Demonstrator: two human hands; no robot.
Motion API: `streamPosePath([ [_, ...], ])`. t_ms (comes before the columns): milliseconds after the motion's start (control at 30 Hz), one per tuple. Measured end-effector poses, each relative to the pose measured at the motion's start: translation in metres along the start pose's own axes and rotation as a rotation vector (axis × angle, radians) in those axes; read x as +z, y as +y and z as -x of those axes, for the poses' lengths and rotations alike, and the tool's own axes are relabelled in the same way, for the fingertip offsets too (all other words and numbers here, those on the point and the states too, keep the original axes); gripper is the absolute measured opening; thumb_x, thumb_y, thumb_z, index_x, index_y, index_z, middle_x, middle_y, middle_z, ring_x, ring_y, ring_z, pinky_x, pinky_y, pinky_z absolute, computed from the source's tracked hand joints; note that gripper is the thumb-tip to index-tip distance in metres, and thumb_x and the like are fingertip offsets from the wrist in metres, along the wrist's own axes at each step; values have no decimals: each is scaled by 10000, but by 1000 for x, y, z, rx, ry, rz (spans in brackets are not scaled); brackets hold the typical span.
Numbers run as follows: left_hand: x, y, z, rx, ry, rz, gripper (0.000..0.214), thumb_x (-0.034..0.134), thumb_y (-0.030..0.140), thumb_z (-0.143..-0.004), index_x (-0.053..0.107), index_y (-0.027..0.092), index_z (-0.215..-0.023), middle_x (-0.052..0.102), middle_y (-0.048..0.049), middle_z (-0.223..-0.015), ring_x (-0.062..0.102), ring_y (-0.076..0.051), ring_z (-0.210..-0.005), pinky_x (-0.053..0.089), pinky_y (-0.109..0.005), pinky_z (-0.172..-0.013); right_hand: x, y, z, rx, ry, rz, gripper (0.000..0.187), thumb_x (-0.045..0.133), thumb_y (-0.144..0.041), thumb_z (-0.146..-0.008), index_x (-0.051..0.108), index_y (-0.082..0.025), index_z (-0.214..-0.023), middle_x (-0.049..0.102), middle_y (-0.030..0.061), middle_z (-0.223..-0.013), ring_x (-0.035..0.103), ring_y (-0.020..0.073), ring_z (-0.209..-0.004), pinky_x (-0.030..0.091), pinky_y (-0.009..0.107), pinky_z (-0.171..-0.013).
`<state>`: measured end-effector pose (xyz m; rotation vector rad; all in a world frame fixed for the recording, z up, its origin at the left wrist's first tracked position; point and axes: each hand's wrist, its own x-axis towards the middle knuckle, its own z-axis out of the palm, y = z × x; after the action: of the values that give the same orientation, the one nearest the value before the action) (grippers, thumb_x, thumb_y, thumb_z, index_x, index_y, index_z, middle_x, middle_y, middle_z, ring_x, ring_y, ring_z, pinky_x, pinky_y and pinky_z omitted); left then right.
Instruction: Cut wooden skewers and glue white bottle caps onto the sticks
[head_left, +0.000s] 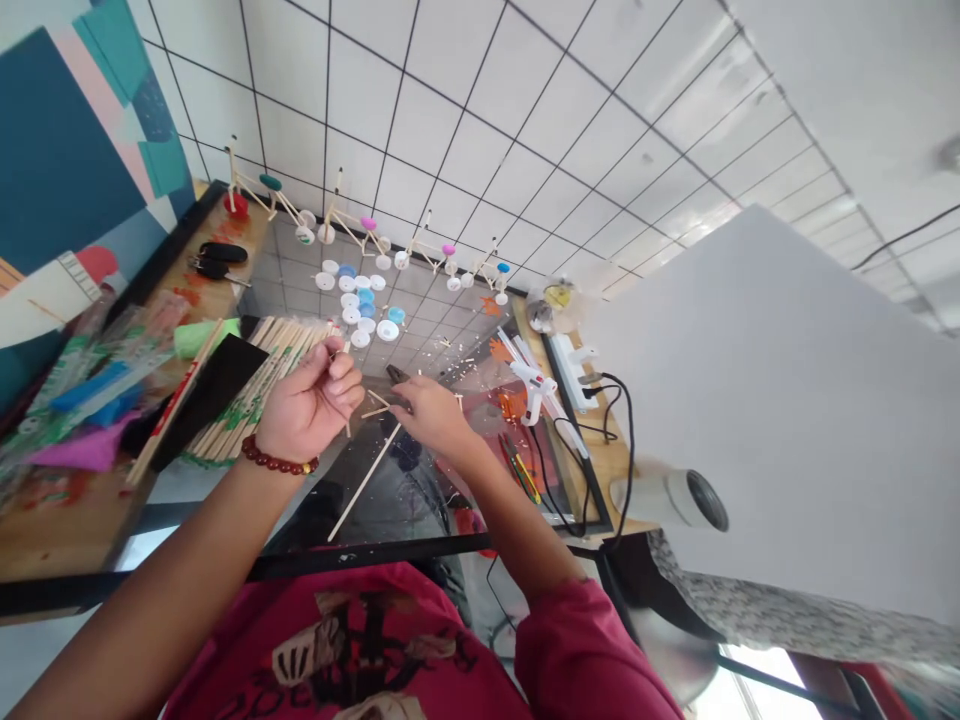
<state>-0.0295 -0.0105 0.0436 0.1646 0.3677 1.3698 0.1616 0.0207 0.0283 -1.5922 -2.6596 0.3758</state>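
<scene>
- The left hand (311, 400), with a red bead bracelet (279, 462) on the wrist, is curled shut, pinching a thin stick (348, 420) between thumb and fingers.
- The right hand (433, 415) is closed around a dark tool (397, 377). It looks like small pliers, but it's hard to tell for sure.
- The hands are close together over the glass table (420, 500), with a couple of short stick bits (375, 405) poking out between them.
- A long stick (364, 485) lies slanted on the glass just below the hands.
- Just left of the left hand there's a big bundle of sticks (259, 385), with a black card (214, 390) lying partly over it.
- Further back on the table is a bunch of white and blue bottle caps (360, 300), and behind those a row of little stick models (341, 225) lines the tiled wall.
- Off to the right are a white glue gun (534, 385) and a power strip (576, 362) with black cords.
</scene>
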Motion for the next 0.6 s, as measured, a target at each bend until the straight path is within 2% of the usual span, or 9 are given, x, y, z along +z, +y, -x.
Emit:
streamPosePath([
  [100, -10, -6, -9, 64, 79, -55, 168, 535, 177, -943, 682, 162, -862, 616, -7, -727, 593, -88, -637, 525, -205, -622, 10, -18, -1, -60, -10, 128, 237, 541, -241, -911, 698, -186, -1080, 675, 116, -1102, 618, 256, -1059, 475, 342, -919],
  [233, -17, -14, -16, 114, 207, -150, 129, 577, 187, -917, 692, 162, -864, 688, -28, -805, 671, -125, -789, 563, -286, -835, 10, -31, -2, -31, -40, 211, 227, 573, -216, -855, 710, -126, -1012, 700, 165, -1036, 664, 298, -979, 501, 373, -869],
  [400, -20, -20, -19, 103, 204, -177, 158, 552, 183, -927, 698, 142, -884, 731, -74, -912, 701, -156, -927, 546, -337, -940, 11, -26, 0, -10, -20, 180, 204, 575, -168, -816, 726, -135, -949, 744, 167, -966, 709, 286, -897, 518, 342, -785],
  [500, -23, -21, -20, 118, 203, -179, 168, 538, 155, -934, 698, 131, -889, 738, -83, -941, 704, -157, -955, 550, -329, -942, 16, -14, -2, 67, 116, -50, 126, 607, -165, -760, 710, -168, -833, 745, 93, -835, 705, 239, -802, 512, 303, -730],
  [600, -26, -26, -20, 129, 219, -205, 148, 557, 125, -920, 705, 127, -914, 743, -97, -980, 707, -154, -959, 560, -313, -926, 23, -7, -5, 151, 294, -540, 88, 606, -227, -745, 664, -179, -792, 685, 12, -702, 638, 153, -644, 491, 243, -638],
])
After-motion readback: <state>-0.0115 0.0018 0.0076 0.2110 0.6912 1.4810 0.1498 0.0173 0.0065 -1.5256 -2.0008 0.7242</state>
